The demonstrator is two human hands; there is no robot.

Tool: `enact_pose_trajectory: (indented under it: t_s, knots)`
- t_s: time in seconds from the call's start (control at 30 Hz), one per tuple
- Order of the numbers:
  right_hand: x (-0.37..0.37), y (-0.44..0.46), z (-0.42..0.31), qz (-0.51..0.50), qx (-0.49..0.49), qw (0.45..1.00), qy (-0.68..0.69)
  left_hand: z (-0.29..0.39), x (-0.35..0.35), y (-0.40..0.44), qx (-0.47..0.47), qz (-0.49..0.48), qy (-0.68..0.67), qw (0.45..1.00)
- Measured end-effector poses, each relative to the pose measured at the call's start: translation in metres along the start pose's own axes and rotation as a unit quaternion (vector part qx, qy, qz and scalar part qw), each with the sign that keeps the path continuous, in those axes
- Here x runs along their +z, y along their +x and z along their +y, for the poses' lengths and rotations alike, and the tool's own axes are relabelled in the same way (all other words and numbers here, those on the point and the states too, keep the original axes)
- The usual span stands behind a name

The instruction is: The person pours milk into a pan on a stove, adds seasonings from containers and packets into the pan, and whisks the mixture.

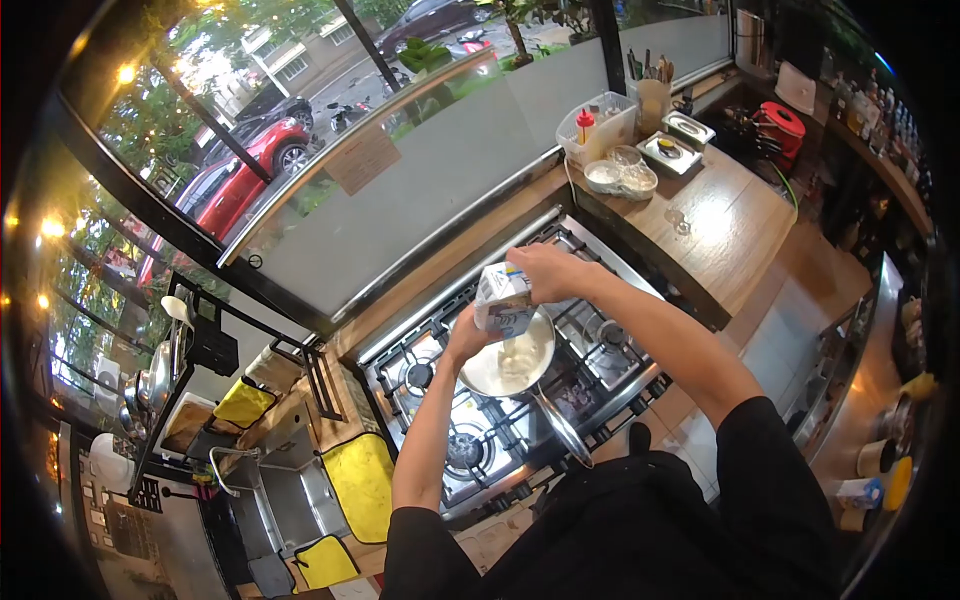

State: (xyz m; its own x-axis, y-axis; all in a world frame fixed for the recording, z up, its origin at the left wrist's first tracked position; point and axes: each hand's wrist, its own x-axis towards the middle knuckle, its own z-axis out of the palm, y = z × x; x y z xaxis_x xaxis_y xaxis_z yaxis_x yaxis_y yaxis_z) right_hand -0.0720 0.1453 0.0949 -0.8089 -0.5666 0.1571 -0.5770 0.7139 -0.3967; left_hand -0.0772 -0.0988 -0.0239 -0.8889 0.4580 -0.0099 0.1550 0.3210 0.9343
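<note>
Standing here watching: black sleeves (772,480) up close, both forearms stretched forward over the stove (427,437). The left arm runs nearly straight ahead, and the left hand (468,338) is clamped around the lower left side of a carton (503,303). The right arm angles in from the side, elbow out, and the right hand (548,272) sits higher, its grip closed on the carton's upper right. Can't make out every finger, tbh. The carton is right above a pan (551,352) with pale, creamy stuff in it, and the pan's handle (562,428) points back toward the person. Yellow cloth (360,487) just left of the stove. Off to the right there's a wooden table (740,220) with bowls (620,178), a clear bin (612,118) and a red-topped bottle (585,126). Past the frosted panel (430,185), a red car (235,170) is parked outside.
</note>
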Motion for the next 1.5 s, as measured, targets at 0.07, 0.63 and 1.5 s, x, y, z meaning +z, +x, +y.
enact_pose_trajectory:
  t_s: [0.07,0.63,1.5]
  knots:
    - [0.008,0.0,-0.002,0.033,0.005,0.999,0.021,0.021,0.009,-0.006,-0.012,0.018,-0.007,1.0]
    - [-0.016,0.012,-0.009,0.017,0.004,1.0,-0.012,0.019,0.009,0.003,-0.033,0.081,0.001,0.996]
    - [-0.011,0.004,-0.032,0.047,-0.003,0.999,-0.022,0.018,0.006,-0.011,-0.027,0.091,0.017,0.995]
